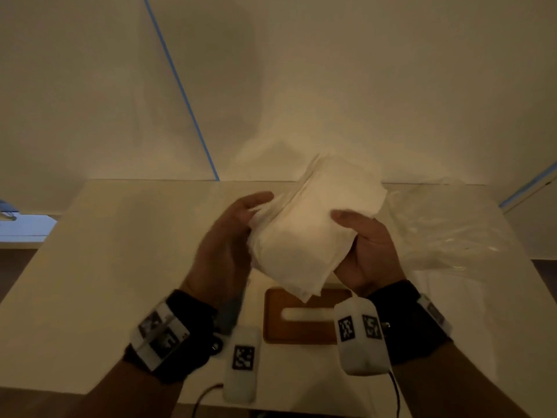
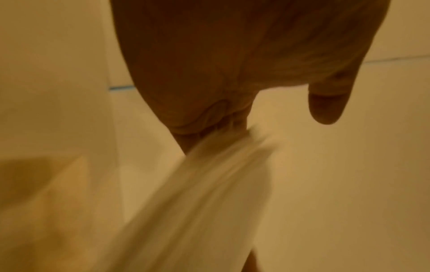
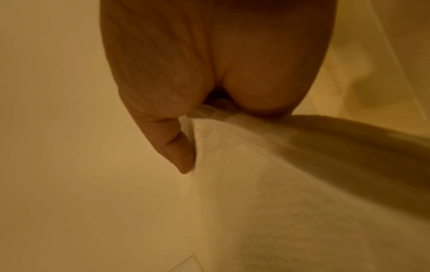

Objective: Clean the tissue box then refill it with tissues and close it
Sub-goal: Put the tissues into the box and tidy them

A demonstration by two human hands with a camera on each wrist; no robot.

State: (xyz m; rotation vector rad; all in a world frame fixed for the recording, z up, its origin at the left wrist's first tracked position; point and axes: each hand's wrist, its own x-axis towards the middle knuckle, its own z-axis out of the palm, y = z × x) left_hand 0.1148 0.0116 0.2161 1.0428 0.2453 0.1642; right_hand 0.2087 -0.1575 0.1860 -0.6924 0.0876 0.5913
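While both hands hold it up over the table (image 1: pixel 120 267), the stack of tissues (image 1: pixel 304 233) is out of its wrapper and clear of the surface, so the refill step looks under way but not finished; left hand (image 1: pixel 229 236) cups the stack's 9 o'clock side, thumb up near the top edge, fingers hidden behind the paper, gripping it as far as I can judge; left wrist view shows the hand (image 2: pixel 232 64) with layered tissue edges (image 2: pixel 209 193) running out from under the palm, thumb sticking free, blurred; right hand (image 1: pixel 367 245) holds the 3 o'clock side, thumb pressed on the top face, fingers underneath; right wrist view confirms, thumb (image 3: pixel 179 152) against the top sheet (image 3: pixel 279 202) and palm closed over the edge; stack sags a bit at its near corner, which hangs just above the brown lid (image 1: pixel 301 324); that lid with its long slot lies flat on the table at 6 o'clock from the stack, between the two wrists, so it is off and closing is not done; crumpled clear plastic wrap (image 1: pixel 446 224) sits at 3 o'clock on the table, looks like the emptied tissue pack; the box body itself I cannot find, maybe hidden behind the hands and stack, so can't tell if cleaning is done, no cloth or wipe in view; judged left: lower stack into box, feed a sheet through the slot, seat the lid; blue tape line (image 1: pixel 180 89) on the wall at 11 o'clock
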